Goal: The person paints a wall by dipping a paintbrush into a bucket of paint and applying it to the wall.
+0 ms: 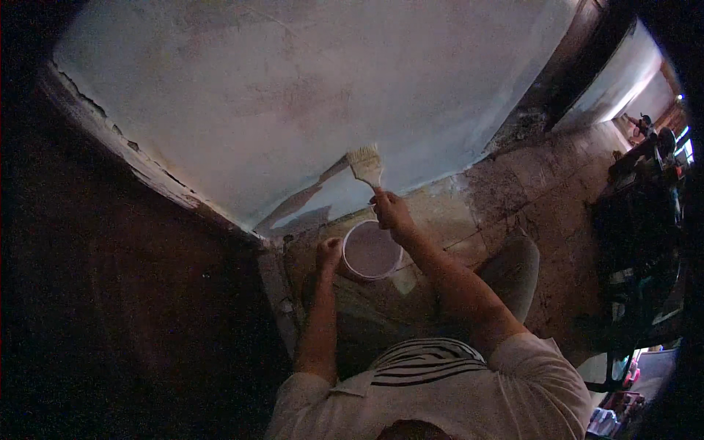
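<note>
My right hand (390,213) grips the handle of a wide, pale paintbrush (364,163), its bristles against the lower part of a whitish wall (301,95). Below the bristles and to their left is a wet patch (304,198) of uneven tone. My left hand (328,254) is closed at the left side of a round white bucket (371,271) holding pale, smooth contents, which stands out below the brush.
A cracked wall edge (132,147) runs down the left. My bent knee (513,271) is over the worn tiled floor (491,198). Dark cluttered objects (638,227) line the right side. A small figure, possibly a person (642,126), is at the far right beside another pale wall.
</note>
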The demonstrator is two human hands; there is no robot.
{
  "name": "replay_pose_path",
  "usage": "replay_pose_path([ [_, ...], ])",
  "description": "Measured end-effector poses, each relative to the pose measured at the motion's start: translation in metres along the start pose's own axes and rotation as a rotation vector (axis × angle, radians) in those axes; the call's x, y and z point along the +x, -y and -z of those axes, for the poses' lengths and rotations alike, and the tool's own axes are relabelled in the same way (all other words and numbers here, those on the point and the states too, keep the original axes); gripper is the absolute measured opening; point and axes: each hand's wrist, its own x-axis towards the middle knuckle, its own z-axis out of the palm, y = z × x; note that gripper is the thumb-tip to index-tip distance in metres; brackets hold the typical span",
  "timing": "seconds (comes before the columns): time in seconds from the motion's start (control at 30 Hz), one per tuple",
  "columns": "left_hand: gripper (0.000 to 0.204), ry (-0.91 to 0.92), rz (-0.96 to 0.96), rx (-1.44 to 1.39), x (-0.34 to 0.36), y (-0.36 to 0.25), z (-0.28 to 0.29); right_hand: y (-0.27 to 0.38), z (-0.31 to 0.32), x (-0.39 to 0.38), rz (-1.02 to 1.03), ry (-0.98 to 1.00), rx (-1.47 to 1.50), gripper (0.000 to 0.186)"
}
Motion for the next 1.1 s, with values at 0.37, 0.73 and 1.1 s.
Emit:
replay_pose_path([
  [0.37, 0.026, 0.056, -0.103, -0.056, 0.018, 0.029, -0.041, 0.046, 0.052, 0.027, 0.194, -0.016, -0.401, 0.030],
  [0.73, 0.033, -0.006, -0.057, 0.197, 0.013, 0.014, -0.054, 0.163, 0.028, -0.037, 0.396, -0.052, -0.071, 0.039],
  [1.1, 0.028, 0.334, -0.147, 0.293, 0.007, -0.041, -0.009, -0.075, 0.111, 0.061, -0.075, -0.144, -0.097, 0.040],
])
